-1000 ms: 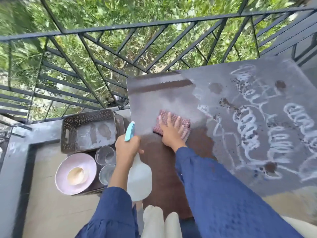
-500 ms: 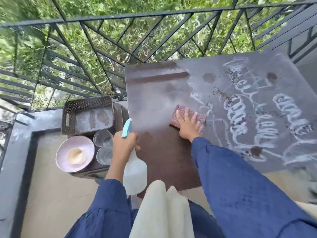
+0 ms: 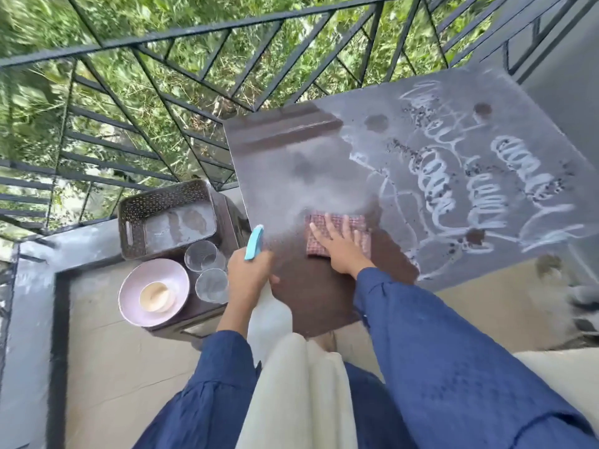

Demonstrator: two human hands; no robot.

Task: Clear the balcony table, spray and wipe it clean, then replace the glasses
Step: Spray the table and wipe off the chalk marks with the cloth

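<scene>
Wiping the table (image 3: 324, 303), a person pressed a flat right hand (image 3: 340, 247), fingers (image 3: 334, 233) straight and spread, on a checked cloth (image 3: 363, 236) near the left edge, about midway between the near and far edges. The cloth's long side ran across the table, roughly in line with the near edge, while the fingers pointed toward the far edge and the railing (image 3: 194, 32). The left hand (image 3: 249, 277) gripped a spray bottle (image 3: 272, 319) at the left edge by the near corner, its blue nozzle (image 3: 254, 243) aimed at the far edge and its body hanging toward the person. Foam (image 3: 434, 189) and dark specks (image 3: 421, 113) covered the right half. The wipe would likely go best in overlapping strokes toward the right edge under full palm pressure, with the cloth refolded once soiled. Two glasses (image 3: 204, 256) waited on a stool (image 3: 231, 209) beside the left edge.
</scene>
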